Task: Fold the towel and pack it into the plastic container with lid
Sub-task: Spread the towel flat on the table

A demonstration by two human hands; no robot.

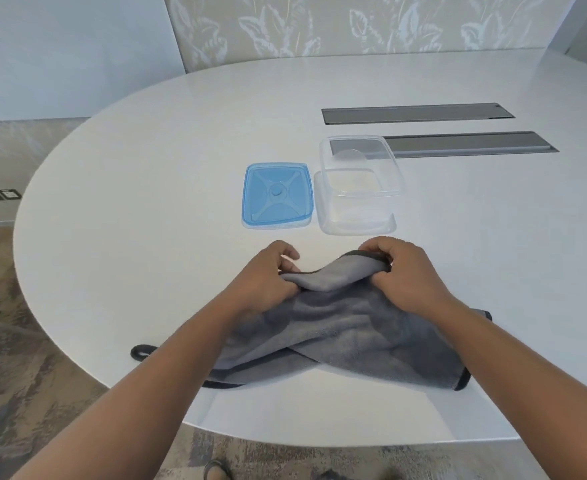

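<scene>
Both bare forearms reach forward from the lower corners of the view and converge toward the middle, the left arm slanting up from the lower left, the right arm from the lower right. The left hand (pixel 268 277) lies knuckles-up, its fingers curled, with the thumb and fingertips pinching a fold of the towel (pixel 340 327) at its far left edge. The right hand (pixel 403 271) is also knuckles-up, fingers bent downward and gripping the towel's raised far edge. The two hands sit near each other at about the same height, apart, with the wrists roughly straight.
</scene>
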